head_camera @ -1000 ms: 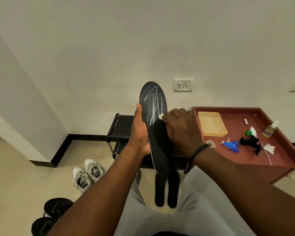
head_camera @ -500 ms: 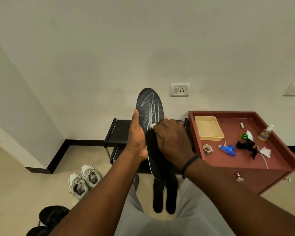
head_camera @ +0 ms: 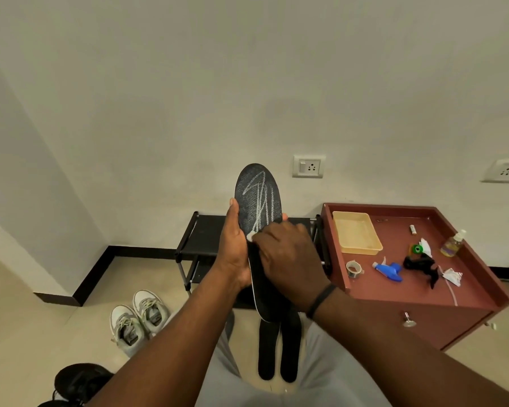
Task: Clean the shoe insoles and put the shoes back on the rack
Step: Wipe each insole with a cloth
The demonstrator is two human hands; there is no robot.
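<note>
My left hand point(head_camera: 235, 245) holds a black insole point(head_camera: 257, 195) upright in front of me, toe end up, with white scribble marks on its upper half. My right hand point(head_camera: 285, 254) presses a small white wipe point(head_camera: 250, 237) against the middle of the insole. Two more black insoles point(head_camera: 278, 348) lie side by side on the floor between my knees. A pair of white and grey sneakers point(head_camera: 137, 317) stands on the floor to the left. Black shoes point(head_camera: 77, 381) sit at the bottom left. The black shoe rack point(head_camera: 206, 230) stands against the wall behind my hands.
A red-brown cabinet point(head_camera: 482, 295) stands to the right. Its top carries a beige tray point(head_camera: 356, 237), a tape roll point(head_camera: 353, 268), a blue spray head point(head_camera: 388, 270), a black cloth point(head_camera: 420, 264), a small bottle point(head_camera: 452, 244) and crumpled tissue point(head_camera: 452, 276). A wall socket point(head_camera: 308, 166) is above the rack.
My right hand with the wipe has slid left and slightly down across the insole. The camera has tilted a little, so the whole scene sits lower in view.
</note>
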